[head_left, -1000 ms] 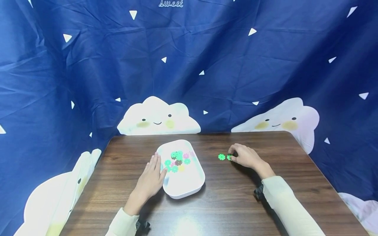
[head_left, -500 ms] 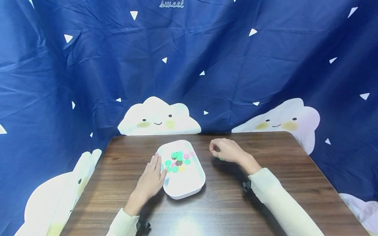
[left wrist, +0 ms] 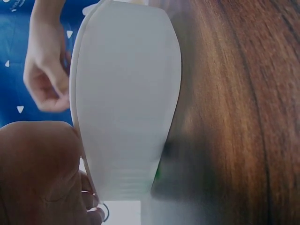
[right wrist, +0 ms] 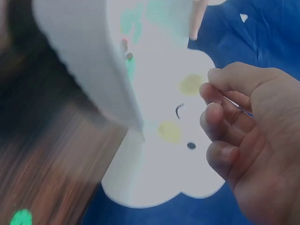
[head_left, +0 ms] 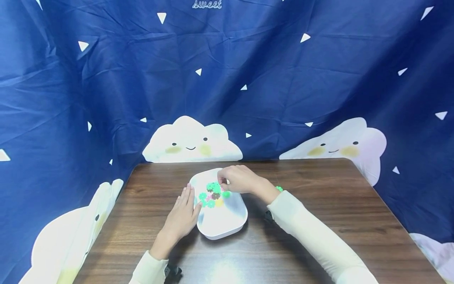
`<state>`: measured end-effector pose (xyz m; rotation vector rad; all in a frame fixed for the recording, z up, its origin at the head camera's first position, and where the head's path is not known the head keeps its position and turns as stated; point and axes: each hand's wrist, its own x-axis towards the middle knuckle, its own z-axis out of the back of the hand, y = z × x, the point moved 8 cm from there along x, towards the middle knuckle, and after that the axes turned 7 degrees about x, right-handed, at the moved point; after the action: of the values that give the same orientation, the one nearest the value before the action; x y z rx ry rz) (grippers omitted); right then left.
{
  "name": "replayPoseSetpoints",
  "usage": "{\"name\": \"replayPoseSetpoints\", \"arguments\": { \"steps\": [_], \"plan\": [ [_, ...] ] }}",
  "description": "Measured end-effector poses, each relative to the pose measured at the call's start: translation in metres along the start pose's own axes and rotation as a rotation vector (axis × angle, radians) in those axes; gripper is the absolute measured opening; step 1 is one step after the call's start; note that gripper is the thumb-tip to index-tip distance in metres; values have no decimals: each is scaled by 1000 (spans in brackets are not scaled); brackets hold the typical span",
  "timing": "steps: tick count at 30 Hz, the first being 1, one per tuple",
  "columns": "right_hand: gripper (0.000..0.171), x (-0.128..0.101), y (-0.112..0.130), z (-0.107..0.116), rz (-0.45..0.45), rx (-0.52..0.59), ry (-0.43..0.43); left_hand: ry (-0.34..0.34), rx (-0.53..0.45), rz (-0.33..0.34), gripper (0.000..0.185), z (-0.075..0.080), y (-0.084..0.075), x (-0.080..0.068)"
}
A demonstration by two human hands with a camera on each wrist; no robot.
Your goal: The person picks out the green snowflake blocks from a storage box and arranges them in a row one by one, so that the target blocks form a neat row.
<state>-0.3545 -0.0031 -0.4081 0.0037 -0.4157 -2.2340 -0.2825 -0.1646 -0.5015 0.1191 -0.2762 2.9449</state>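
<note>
The head view shows a white tray [head_left: 221, 223] on the brown table [head_left: 319, 236], nearer to the far edge and a little left of the middle. Small flower-shaped pieces [head_left: 212, 194], mostly green with some pink, one yellow and one dark, lie in the far half of the tray. The left hand [head_left: 181, 217] rests flat with straight fingers against the left wall of the tray. The right hand [head_left: 237, 179] is above the far end of the tray with curled fingers. Whether it pinches a piece I cannot tell; the right wrist view shows only bent fingers [right wrist: 225, 122] and nothing clear between them. One green piece [head_left: 279, 188] lies on the table right of the tray, partly behind the right forearm. The left wrist view shows the tray's outer wall [left wrist: 126, 103], with the right hand [left wrist: 44, 79] above its rim.
</note>
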Motion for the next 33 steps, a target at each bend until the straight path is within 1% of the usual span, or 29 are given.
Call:
{"name": "replayPoseSetpoints", "arguments": {
  "steps": [3, 6, 10, 15, 17, 24, 29, 33],
  "plan": [
    [11, 13, 12, -9, 36, -11, 19, -6, -7, -4, 70, -1, -1, 0],
    [8, 26, 17, -19, 41, -26, 53, -11, -7, -6, 70, 0, -1, 0],
    [6, 42, 19, -33, 17, -12, 97, -15, -1, -7, 70, 1, -2, -1],
    [5, 58, 15, -51, -28, 24, 150, -15, -1, -8, 70, 1, -1, -1],
    [5, 63, 14, -59, -43, 37, 174, -25, -4, -16, 69, 1, -2, -1],
    [5, 70, 8, -82, -129, 114, 262, -53, -16, -36, 68, 2, -2, 1],
    [8, 71, 8, -92, -157, 76, 290, -43, -6, -29, 67, 3, -3, 1],
    [13, 73, 8, -101, -176, 22, 308, -20, 2, -19, 68, -2, 1, 2]
  ]
}}
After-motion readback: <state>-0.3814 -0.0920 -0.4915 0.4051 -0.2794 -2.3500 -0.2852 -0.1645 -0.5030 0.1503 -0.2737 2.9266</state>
